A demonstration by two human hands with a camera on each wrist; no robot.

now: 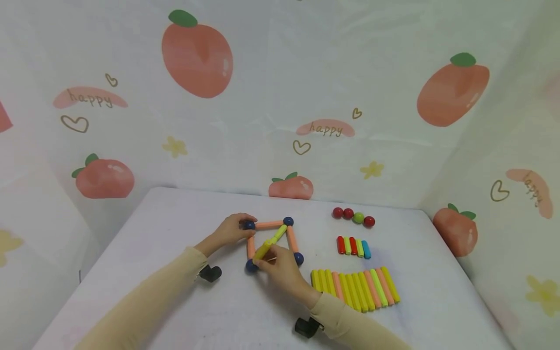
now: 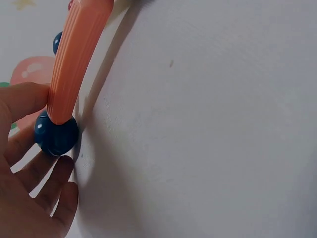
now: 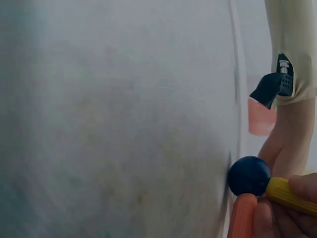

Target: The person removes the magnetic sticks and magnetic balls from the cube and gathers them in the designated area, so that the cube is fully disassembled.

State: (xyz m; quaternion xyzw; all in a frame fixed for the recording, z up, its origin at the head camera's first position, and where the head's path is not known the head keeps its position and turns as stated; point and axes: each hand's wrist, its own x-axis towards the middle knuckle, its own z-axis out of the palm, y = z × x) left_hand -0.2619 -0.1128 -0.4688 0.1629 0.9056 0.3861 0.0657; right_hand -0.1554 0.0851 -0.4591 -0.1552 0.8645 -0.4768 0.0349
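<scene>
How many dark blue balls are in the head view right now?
4, roughly at a square's corners: far-left ball, far-right ball, near-left ball and near-right ball. The right hand could hide another.

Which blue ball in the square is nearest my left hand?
The blue ball at the far left corner, the only one your left hand touches; the other three lie farther off.
</scene>
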